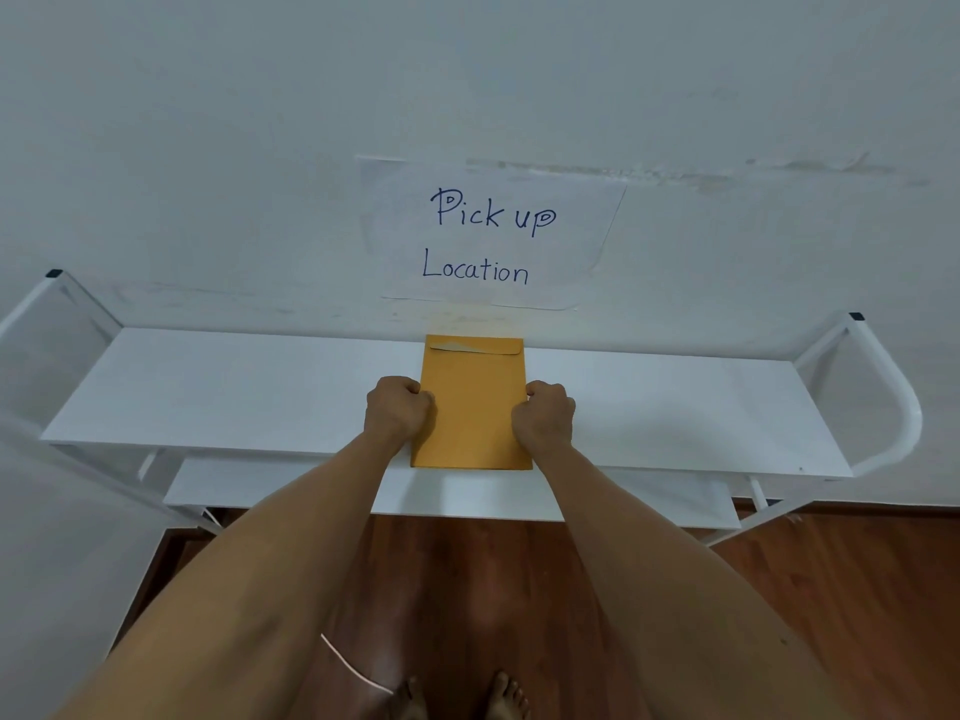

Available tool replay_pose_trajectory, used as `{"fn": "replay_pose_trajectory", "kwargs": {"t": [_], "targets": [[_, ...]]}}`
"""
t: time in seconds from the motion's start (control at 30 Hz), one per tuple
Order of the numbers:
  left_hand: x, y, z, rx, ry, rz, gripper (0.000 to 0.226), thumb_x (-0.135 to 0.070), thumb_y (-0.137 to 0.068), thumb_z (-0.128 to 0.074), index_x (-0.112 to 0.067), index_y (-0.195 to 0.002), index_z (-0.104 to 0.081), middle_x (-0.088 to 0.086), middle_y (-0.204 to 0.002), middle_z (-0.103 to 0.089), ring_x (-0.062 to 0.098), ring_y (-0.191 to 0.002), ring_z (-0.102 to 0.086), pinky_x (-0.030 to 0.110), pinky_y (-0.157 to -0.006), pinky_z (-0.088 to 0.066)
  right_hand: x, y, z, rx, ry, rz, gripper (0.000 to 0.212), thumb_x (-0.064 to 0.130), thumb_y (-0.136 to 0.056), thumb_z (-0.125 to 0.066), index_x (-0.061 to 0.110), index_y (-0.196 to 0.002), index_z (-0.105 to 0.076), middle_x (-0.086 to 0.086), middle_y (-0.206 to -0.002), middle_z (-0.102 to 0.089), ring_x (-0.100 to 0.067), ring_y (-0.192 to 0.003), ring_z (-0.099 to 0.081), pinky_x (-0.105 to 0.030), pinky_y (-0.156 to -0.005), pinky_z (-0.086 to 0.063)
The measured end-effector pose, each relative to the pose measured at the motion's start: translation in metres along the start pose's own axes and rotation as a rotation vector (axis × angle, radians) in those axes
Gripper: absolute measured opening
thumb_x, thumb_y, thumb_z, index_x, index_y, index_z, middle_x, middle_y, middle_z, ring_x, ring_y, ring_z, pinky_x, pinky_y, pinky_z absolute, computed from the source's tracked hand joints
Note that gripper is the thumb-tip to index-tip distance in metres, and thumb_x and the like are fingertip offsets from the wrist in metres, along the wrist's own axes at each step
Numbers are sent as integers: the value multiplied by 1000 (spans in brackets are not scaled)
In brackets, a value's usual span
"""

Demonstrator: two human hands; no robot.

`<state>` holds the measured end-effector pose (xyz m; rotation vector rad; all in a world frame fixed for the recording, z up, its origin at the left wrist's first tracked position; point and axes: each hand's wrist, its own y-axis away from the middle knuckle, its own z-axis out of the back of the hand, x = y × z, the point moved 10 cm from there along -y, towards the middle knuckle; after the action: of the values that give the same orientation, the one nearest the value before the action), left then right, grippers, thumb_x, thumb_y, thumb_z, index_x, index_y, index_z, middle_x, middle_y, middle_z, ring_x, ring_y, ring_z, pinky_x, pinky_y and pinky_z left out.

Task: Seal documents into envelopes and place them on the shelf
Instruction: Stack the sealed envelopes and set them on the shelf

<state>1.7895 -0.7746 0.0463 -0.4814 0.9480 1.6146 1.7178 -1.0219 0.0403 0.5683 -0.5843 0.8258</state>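
A yellow-brown envelope lies flat on the top board of a white shelf, its flap folded down at the far end near the wall. My left hand grips the envelope's left edge with curled fingers. My right hand grips its right edge the same way. The envelope's near edge reaches the front edge of the shelf board. No loose document is visible.
A paper sign reading "Pick up Location" is taped to the white wall above the shelf. The shelf has white tube rails at its left and right ends and a lower board. A wooden floor lies below.
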Motion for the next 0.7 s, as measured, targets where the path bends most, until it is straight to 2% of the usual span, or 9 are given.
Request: {"fn": "replay_pose_trajectory", "kwargs": {"t": [0.07,0.13,0.23,0.27,0.33,0.4,0.5,0.57,0.7], "targets": [[0,-1,0,0,-19,-10,23,-18,-89,-61,2,-87,-72,14,-87,-71,25,-77,-59,31,-74,-49,1,-1,0,-1,17,17,39,-6,-83,-44,-1,-112,-69,-15,-112,-64,-36,-109,-56,-38,-79,-54],[-3,-1,0,-12,-72,-35,20,-17,-88,-59,-5,-75,-67,11,-79,-67,25,-75,-56,28,-66,-46,3,-2,0,8,38,44,39,-5,-84,-43,-1,-114,-68,-16,-115,-63,-36,-108,-59,-40,-82,-56],[-13,4,5,-69,-204,-121,35,-19,-91,-55,-30,-63,-38,-10,-68,-41,22,-77,-45,23,-56,-32,6,-1,3,7,92,88,39,-2,-89,-44,-2,-124,-62,-17,-123,-56,-35,-113,-56,-37,-83,-50],[-19,5,8,-88,-247,-168,32,-21,-93,-54,-31,-66,-40,-11,-71,-41,22,-79,-46,26,-58,-34,7,0,6,-1,114,114,40,1,-92,-43,0,-129,-59,-16,-126,-54,-34,-117,-54,-38,-86,-47],[-24,6,11,-95,-313,-235,15,-23,-96,-52,-17,-92,-66,3,-96,-59,30,-94,-57,33,-73,-44,10,2,12,-27,210,190,42,7,-97,-43,7,-137,-55,-14,-133,-53,-32,-123,-49,-40,-95,-44],[-25,2,13,-109,-407,-314,35,-23,-98,-50,-5,-125,-63,15,-126,-58,34,-115,-55,41,-88,-47,11,2,17,-64,335,275,41,13,-99,-43,10,-139,-53,-11,-138,-52,-31,-126,-47,-43,-100,-40],[-23,-1,12,-118,-542,-444,41,-21,-98,-50,-4,-135,-56,17,-144,-50,37,-131,-47,47,-100,-41,5,-2,22,-89,435,363,43,20,-103,-41,10,-144,-46,-8,-152,-45,-28,-142,-37,-44,-113,-33],[-19,-4,9,-121,-586,-507,42,-21,-100,-49,-6,-139,-53,18,-153,-43,37,-141,-39,50,-107,-37,0,-5,22,-67,489,394,47,25,-106,-36,11,-151,-38,-7,-160,-34,-26,-151,-24,-43,-121,-22],[-5,-15,-3,-66,-697,-540,48,-28,-104,-34,-11,-148,-39,14,-161,-29,32,-150,-22,48,-118,-25,-11,-15,14,18,550,404,54,35,-108,-26,15,-158,-23,-6,-167,-17,-25,-156,-8,-42,-126,-7]]}}
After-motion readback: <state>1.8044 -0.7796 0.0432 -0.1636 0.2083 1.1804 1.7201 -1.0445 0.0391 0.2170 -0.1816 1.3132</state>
